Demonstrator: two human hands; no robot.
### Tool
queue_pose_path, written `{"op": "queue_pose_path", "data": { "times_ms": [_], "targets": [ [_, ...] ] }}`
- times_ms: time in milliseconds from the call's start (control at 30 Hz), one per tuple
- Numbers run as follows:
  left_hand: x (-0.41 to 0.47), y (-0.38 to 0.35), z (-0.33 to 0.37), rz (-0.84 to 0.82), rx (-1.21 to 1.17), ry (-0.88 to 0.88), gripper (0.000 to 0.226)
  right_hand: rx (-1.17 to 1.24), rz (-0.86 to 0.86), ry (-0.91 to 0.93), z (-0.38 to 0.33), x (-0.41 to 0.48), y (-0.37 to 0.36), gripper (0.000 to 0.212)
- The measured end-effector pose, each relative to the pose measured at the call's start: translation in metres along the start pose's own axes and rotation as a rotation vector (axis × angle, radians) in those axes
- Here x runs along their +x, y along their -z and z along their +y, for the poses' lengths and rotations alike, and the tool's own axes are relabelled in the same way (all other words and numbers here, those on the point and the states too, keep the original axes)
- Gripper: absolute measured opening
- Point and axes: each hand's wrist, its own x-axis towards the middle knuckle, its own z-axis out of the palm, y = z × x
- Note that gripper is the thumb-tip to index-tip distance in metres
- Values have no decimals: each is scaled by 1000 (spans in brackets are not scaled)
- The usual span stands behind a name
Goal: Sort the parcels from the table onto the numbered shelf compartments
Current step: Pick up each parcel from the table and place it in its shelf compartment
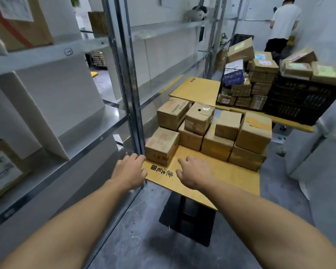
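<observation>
Surface: yellow wood table (211,183) on grey floor, metal shelf rack (47,55) at 9 o'clock | Count: I see about eight parcels (228,124) stacked at 12 o'clock | nearest parcel (161,144): lies flat at 11 o'clock by the table's left edge, long axis I cannot tell | left hand (129,171), right hand (194,173): fingers loosely curled, holding nothing.

Brown cardboard parcels (211,131), some marked with faded red print, are seen on a yellow-orange worktop (231,177) printed with black characters; the crate (299,101) is black.
</observation>
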Motion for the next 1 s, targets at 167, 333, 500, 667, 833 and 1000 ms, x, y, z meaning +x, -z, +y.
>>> {"op": "queue_pose_path", "data": {
  "times_ms": [167, 333, 500, 667, 833, 1000],
  "targets": [
    [54, -13, -15, -21, -23, 18, 38, 65, -20, 11, 2, 57, -11, 43],
    [133, -29, -35, -31, -44, -22, 40, 156, -30, -46, 6, 127, -19, 40],
    [209, -56, -46, -109, -157, -120, 42, 322, -75, -185, 7, 188, -34, 45],
    [246, -92, -52, -176, -282, -123, 41, 577, -109, -383, 5, 219, -64, 42],
    [248, -112, -61, -213, -546, -19, 37, 860, -56, -481, -7, 224, -81, 51],
    [242, -116, -54, -159, -763, 74, 32, 1046, -2, -514, -6, 222, -94, 49]
  ]
}}
